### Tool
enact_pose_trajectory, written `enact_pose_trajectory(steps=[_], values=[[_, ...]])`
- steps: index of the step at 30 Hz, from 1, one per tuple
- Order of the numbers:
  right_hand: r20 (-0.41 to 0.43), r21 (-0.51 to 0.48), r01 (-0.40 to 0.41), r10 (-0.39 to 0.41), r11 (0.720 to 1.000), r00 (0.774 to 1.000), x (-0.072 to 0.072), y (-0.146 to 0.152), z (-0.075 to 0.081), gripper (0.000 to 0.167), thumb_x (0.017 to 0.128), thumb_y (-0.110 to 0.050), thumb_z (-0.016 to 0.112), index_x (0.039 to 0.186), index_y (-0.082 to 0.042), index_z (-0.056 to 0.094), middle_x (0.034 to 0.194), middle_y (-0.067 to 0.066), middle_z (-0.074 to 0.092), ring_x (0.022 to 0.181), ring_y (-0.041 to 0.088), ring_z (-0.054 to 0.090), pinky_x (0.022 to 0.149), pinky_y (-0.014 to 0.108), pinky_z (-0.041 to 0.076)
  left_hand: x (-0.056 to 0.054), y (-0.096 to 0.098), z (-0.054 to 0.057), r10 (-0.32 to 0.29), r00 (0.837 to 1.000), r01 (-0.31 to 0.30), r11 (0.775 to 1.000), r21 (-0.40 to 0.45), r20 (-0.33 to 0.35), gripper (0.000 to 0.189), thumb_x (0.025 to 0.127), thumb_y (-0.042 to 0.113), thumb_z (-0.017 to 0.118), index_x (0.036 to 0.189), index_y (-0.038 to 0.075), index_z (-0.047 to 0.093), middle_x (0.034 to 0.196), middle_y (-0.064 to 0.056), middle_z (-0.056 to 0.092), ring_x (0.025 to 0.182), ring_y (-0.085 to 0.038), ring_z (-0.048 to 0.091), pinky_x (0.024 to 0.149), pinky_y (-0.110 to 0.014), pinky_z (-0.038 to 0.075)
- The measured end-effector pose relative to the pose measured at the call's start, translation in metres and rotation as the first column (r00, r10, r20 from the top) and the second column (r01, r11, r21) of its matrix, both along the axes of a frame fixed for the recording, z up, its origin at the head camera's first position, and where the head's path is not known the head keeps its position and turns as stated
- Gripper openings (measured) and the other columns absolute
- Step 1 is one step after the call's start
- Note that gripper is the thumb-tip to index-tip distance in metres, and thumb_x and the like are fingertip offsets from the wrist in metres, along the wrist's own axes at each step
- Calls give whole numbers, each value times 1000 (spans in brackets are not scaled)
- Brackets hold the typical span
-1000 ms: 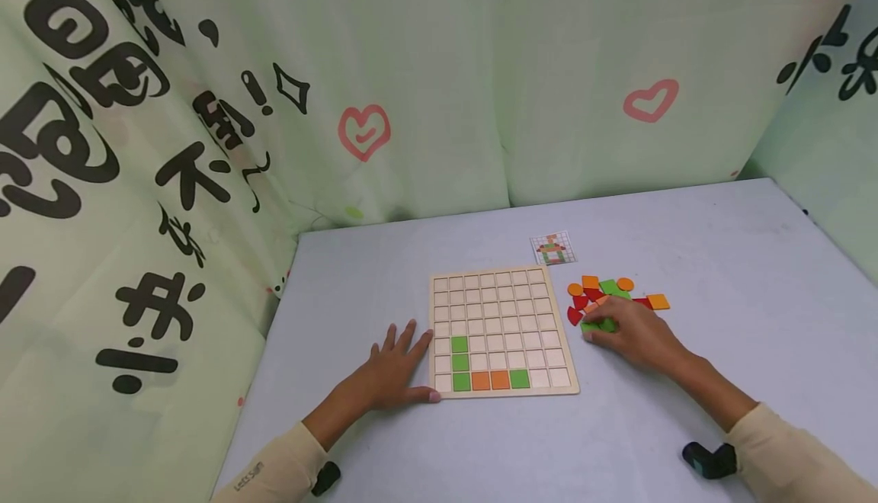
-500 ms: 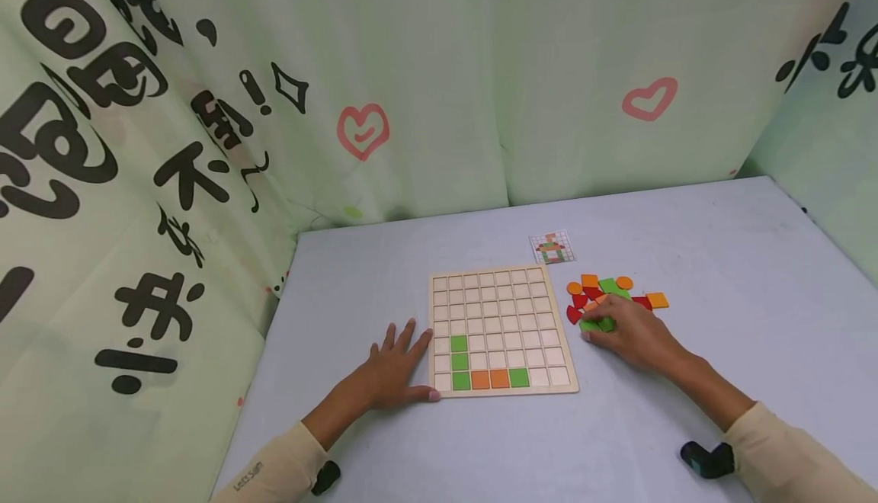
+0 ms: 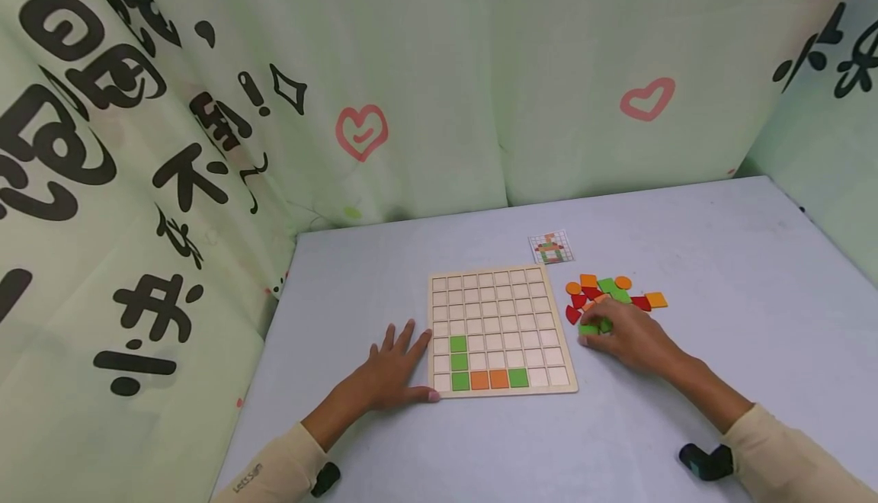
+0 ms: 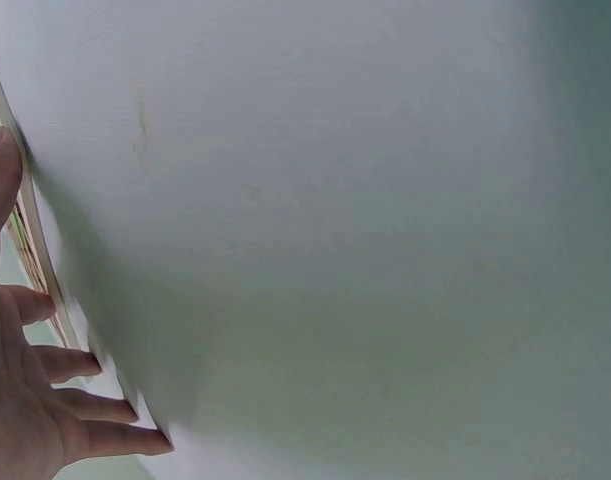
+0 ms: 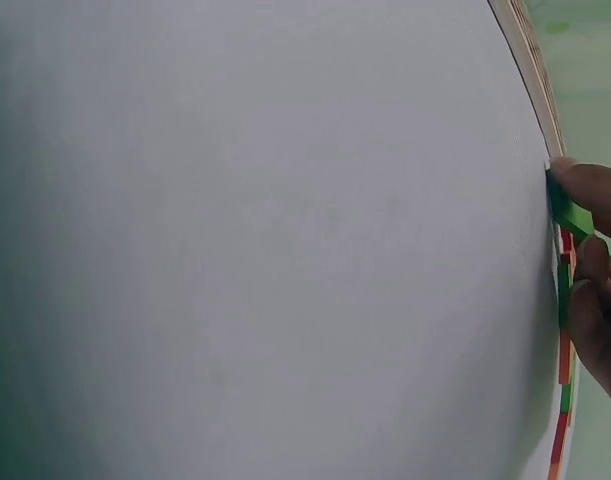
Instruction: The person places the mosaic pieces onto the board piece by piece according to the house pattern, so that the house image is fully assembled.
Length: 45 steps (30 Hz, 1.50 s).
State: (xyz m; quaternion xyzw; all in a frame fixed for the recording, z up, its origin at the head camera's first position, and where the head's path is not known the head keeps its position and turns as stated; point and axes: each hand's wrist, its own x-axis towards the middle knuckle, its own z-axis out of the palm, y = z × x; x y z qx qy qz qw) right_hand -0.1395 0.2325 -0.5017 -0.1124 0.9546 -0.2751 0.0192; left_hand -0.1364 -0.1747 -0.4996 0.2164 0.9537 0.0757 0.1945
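Observation:
A wooden grid board [image 3: 511, 325] lies on the table, with green square tiles [image 3: 459, 362] up one column and two orange tiles [image 3: 489, 379] plus another green one along its bottom row. My left hand [image 3: 392, 375] rests at the board's left edge, fingers spread, thumb tip at the lower corner. Right of the board, my right hand [image 3: 634, 335] reaches into a loose group of pieces. In the right wrist view its thumb and a finger pinch a green tile [image 5: 569, 210], tilted at the near side of the group. The hand hides part of the pieces.
Orange discs [image 3: 573, 288], red pieces [image 3: 572, 315] and an orange square [image 3: 656, 299] lie around the right hand. Behind the board is a small card [image 3: 551, 247] printed with a coloured grid figure. A pale curtain [image 3: 439, 84] encloses the table's back and sides.
The right hand has shifted very slightly at the near green pieces. The left hand and the tiles on the board have stayed put.

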Motion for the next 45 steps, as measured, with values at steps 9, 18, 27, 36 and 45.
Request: enact_pose_trajectory(steps=[9, 18, 27, 36, 45], values=[[43, 19, -28, 27, 999, 999, 1, -2, 1, 29, 81, -22, 84, 104, -12, 71, 85, -4, 62, 85, 15, 55, 65, 24, 49, 0, 0, 3, 4, 1000, -4, 1000, 9, 12, 104, 81, 73, 65, 161, 20, 23, 168, -18, 16, 150, -53, 15, 109, -72, 29], [90, 34, -63, 59, 997, 994, 1, 1, 4, 35, 81, -28, 84, 111, -13, 73, 83, -7, 61, 83, 13, 54, 62, 22, 47, 1, 0, 4, 2, 1000, -2, 1000, 12, 14, 104, 82, 73, 65, 161, 20, 24, 167, -18, 16, 150, -53, 15, 109, -73, 29], [248, -70, -136, 149, 988, 957, 0, 13, 11, 49, 81, -23, 84, 126, -12, 68, 100, 0, 59, 87, 16, 51, 61, 22, 47, 1, -1, 2, 3, 1000, -3, 1000, 15, 10, 104, 82, 75, 63, 161, 20, 23, 168, -18, 16, 150, -53, 15, 109, -72, 29], [251, -124, -211, 236, 970, 939, -1, 20, 12, 37, 85, -22, 80, 120, -15, 70, 96, -4, 61, 75, 9, 50, 61, 21, 45, 1, 0, 0, 2, 1000, -2, 1000, 10, 2, 105, 81, 76, 62, 161, 20, 23, 167, -18, 17, 150, -53, 16, 108, -73, 30], [242, -136, -192, 221, 972, 945, -2, 19, 8, 33, 85, -25, 81, 114, -14, 69, 85, -5, 57, 76, 10, 51, 61, 20, 45, 0, 0, 0, 3, 1000, -3, 1000, 1, 2, 105, 81, 77, 61, 161, 21, 23, 167, -18, 17, 150, -53, 16, 108, -72, 30]])
